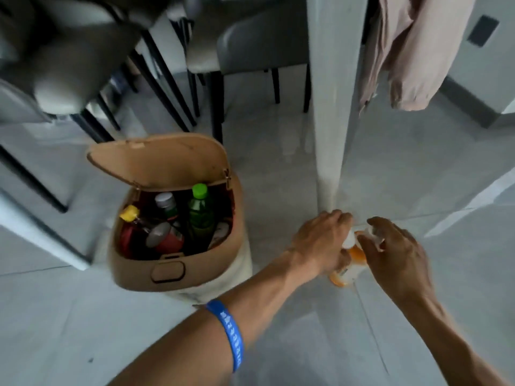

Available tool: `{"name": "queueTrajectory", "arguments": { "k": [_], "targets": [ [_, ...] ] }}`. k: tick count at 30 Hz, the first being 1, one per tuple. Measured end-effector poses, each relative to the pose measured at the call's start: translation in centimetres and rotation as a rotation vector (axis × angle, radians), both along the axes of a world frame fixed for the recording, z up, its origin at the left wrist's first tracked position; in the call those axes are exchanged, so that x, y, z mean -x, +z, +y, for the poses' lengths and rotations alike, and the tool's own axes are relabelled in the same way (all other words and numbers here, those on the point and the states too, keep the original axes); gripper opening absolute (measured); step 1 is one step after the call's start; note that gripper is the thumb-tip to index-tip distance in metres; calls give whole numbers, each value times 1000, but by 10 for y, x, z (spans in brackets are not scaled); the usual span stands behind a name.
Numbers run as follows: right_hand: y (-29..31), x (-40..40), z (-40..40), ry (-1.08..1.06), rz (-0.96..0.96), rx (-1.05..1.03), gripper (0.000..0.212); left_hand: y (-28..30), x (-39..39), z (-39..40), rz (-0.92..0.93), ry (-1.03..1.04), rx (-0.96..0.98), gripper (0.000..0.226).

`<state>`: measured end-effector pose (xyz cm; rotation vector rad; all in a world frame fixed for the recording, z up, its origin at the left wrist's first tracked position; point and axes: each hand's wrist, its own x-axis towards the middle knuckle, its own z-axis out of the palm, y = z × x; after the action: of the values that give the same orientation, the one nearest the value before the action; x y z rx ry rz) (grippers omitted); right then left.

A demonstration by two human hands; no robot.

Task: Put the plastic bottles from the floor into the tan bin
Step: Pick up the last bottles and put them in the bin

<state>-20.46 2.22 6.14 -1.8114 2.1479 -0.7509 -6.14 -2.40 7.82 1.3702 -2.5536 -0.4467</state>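
The tan bin stands on the floor at centre left with its lid tipped open. Inside it are several bottles, among them a green bottle with a light-green cap and a bottle with a yellow cap. To the right of the bin, an orange and white plastic bottle stands on the floor beside a white table leg. My left hand is wrapped around its left side. My right hand touches its top from the right, fingers curled over the cap area. Both hands hide much of the bottle.
A white table leg rises just behind the hands. Grey chairs with black legs stand behind and left of the bin. A pink garment hangs at the top right. Pale tiled floor lies in front.
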Motion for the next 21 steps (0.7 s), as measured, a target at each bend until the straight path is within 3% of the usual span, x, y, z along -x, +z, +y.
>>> {"name": "queueTrajectory", "arguments": {
  "k": [6,10,12,15,18,21],
  "targets": [
    [125,-56,-21,83,-164,406,34,154,-88,24,286,44,176,46],
    [169,-82,-29,174,-393,553,36,229,-181,32,591,273,176,31],
    [177,-100,-38,209,-504,551,33,232,-228,28,776,406,194,22],
    [165,-137,-51,291,-455,470,29,198,-277,20,804,616,134,22],
    [133,-168,-61,383,-382,298,32,145,-303,21,684,753,-76,26],
    [104,-190,-69,506,-286,99,30,102,-308,26,439,761,-272,23]
  ]
}}
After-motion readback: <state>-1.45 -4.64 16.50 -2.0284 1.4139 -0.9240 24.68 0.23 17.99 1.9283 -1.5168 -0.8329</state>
